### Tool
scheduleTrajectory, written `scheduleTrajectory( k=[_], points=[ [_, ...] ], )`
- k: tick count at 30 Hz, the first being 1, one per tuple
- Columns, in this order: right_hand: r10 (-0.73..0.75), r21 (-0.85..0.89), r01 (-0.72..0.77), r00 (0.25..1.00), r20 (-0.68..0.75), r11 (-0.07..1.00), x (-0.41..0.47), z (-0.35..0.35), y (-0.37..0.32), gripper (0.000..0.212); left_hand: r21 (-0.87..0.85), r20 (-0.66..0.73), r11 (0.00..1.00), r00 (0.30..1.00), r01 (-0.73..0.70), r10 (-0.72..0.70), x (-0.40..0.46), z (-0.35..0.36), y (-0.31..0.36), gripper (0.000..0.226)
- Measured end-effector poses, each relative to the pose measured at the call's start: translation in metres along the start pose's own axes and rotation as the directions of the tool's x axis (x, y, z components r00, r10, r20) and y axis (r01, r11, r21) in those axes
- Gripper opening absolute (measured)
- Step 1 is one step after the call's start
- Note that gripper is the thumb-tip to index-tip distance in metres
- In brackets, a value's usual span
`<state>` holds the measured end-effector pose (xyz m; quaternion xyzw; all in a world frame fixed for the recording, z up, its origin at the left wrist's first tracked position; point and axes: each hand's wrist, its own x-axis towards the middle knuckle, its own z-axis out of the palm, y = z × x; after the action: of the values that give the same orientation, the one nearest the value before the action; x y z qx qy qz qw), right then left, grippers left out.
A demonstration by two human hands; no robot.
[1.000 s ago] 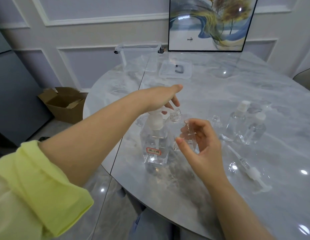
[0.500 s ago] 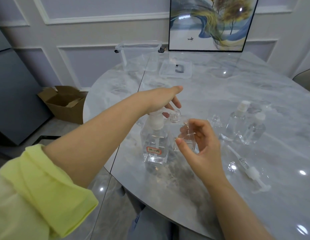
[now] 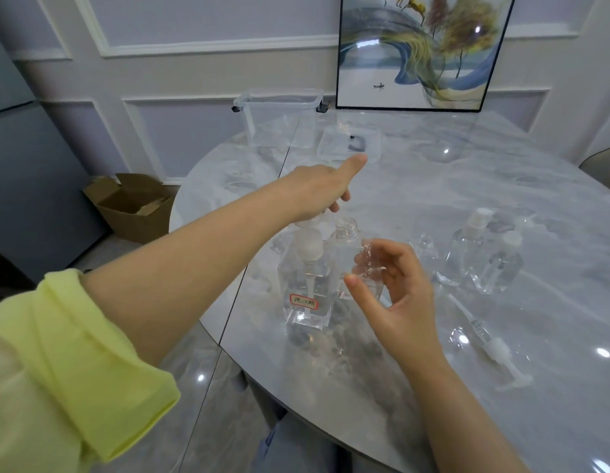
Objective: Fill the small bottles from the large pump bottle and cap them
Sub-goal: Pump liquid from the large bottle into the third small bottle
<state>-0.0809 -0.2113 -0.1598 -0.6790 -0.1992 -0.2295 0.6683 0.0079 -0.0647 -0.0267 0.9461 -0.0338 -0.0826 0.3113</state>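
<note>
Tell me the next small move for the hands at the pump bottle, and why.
Probably press down with the left hand, which rests on the pump head of the large pump bottle. The right hand holds an uncapped small bottle upright with its open neck close beside the spout. First nudge the neck under the spout if it is not quite there.

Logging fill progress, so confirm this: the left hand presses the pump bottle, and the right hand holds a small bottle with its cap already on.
Wrong on the cap. In the head view the small bottle in the right hand has an open, uncapped neck. The left hand does press the pump bottle.
</note>
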Motion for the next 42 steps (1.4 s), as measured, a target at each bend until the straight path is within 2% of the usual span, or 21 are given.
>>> scheduleTrajectory(
  k=[4, 7, 13, 17, 21, 31, 42],
  points=[
    [0.009, 0.003, -0.009, 1.000, -0.002, 1.000, 0.000, -0.001, 0.000, 0.040, -0.062, -0.088, 0.997, 0.995, -0.048, 0.042, -0.003, -0.005, 0.006, 0.079],
    [-0.001, -0.015, 0.001, 1.000, 0.005, 1.000, 0.000, -0.001, 0.000, 0.041, -0.168, -0.078, 0.986, 0.997, -0.015, 0.001, 0.001, -0.013, 0.011, 0.080],
    [-0.024, -0.032, 0.024, 1.000, 0.003, 0.999, 0.001, -0.001, 0.000, 0.041, -0.100, 0.073, 0.988, 0.991, 0.115, -0.108, 0.009, 0.008, 0.008, 0.079],
    [-0.022, -0.030, 0.022, 1.000, 0.005, 0.999, 0.000, 0.000, -0.001, 0.041, -0.034, 0.004, 0.997, 0.997, 0.076, -0.076, 0.011, 0.007, 0.007, 0.076],
    [-0.024, -0.025, 0.024, 1.000, 0.009, 0.999, 0.000, -0.001, 0.001, 0.040, -0.079, 0.005, 0.993, 0.996, 0.085, -0.084, 0.015, 0.009, 0.002, 0.077],
    [-0.009, -0.031, 0.009, 1.000, 0.010, 0.999, 0.000, 0.000, 0.004, 0.039, -0.056, 0.061, 0.993, 0.993, 0.106, -0.102, 0.015, 0.010, 0.002, 0.076],
    [-0.008, -0.016, 0.009, 1.000, 0.016, 1.000, -0.001, -0.001, 0.002, 0.042, -0.069, 0.049, 0.995, 0.996, 0.078, -0.075, 0.016, 0.009, 0.001, 0.074]
  ],
)
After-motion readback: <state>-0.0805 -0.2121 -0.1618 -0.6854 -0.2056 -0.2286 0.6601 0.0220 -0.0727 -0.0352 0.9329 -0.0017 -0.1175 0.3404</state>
